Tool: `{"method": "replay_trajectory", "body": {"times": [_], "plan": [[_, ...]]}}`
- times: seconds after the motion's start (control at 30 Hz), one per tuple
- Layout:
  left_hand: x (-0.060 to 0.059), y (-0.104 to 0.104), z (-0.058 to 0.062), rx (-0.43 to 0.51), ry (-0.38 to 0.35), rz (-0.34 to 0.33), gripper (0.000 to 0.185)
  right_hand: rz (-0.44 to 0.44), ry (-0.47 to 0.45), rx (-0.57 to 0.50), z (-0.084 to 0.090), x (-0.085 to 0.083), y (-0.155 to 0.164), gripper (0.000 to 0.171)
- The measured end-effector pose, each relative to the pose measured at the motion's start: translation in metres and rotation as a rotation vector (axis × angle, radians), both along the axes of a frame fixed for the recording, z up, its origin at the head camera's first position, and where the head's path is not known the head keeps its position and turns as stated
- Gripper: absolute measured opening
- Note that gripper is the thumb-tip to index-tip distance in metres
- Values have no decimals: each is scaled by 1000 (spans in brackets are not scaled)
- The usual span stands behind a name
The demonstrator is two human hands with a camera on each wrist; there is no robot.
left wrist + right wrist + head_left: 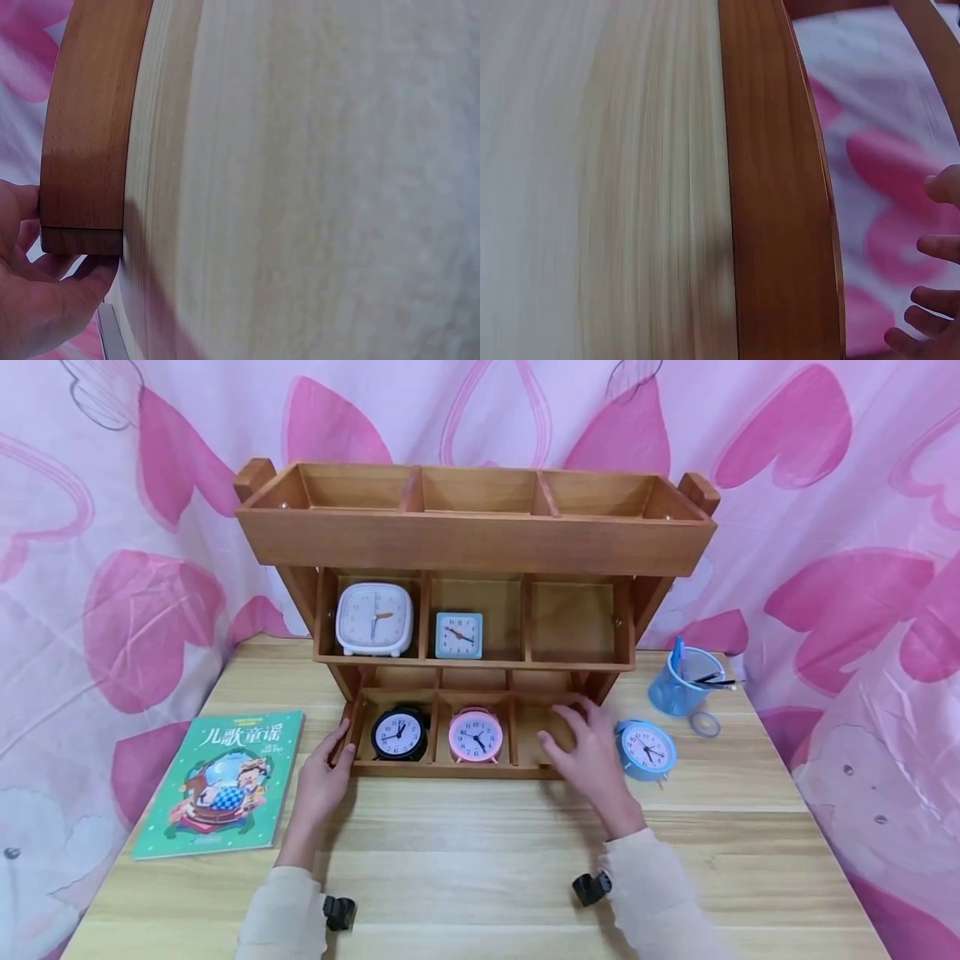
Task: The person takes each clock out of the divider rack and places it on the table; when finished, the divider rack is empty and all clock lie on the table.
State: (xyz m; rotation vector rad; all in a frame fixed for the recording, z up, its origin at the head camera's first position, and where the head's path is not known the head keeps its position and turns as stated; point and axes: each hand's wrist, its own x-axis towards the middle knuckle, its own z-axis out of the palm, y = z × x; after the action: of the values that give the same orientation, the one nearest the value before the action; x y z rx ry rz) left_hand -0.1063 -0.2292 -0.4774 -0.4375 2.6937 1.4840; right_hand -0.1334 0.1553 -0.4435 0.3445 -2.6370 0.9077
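A three-tier wooden shelf (480,543) stands on the table. My left hand (324,768) grips the left end of its bottom tier, thumb and fingers round the corner (81,240) in the left wrist view. Over the bottom tier's right compartment is my right hand (592,760), fingers spread and holding nothing; contact with the wood cannot be made out. A black alarm clock (400,734) and a pink alarm clock (476,737) occupy the bottom left and middle compartments. Just right of the shelf, a blue alarm clock (647,750) stands on the table.
The middle tier holds a white clock (374,619) and a small light-blue square clock (459,636). At left lies a green book (225,785). A blue pen cup (678,685) and a tape roll (704,724) are at right. Patterned pink curtain (480,410) hangs behind.
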Motion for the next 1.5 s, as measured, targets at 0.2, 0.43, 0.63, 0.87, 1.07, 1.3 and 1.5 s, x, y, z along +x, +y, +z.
{"method": "replay_trajectory", "body": {"times": [0.2, 0.43, 0.63, 0.87, 1.07, 1.3, 1.5], "plan": [[0, 0, -2, 3, 2, 8, 49, 118, -121, 23, 1, -1, -50, 50], [0, 2, -2, 6, 24, 4, 49, 263, -161, 54, -11, -7, -87, 47], [1, 2, -4, 4, 9, 16, 49, 273, -181, 104, -18, -12, -99, 46], [0, 2, -4, 6, 15, 23, 49, 264, -229, 154, -22, -22, -110, 48], [1, 3, -4, 9, 20, 23, 48, 240, -242, 111, -28, -25, -115, 45], [1, 3, -6, 10, 27, 41, 48, 200, -127, 59, -32, -23, -117, 43], [0, 3, -9, 20, 25, 45, 48, 200, 56, -35, -17, -20, -108, 43]]}}
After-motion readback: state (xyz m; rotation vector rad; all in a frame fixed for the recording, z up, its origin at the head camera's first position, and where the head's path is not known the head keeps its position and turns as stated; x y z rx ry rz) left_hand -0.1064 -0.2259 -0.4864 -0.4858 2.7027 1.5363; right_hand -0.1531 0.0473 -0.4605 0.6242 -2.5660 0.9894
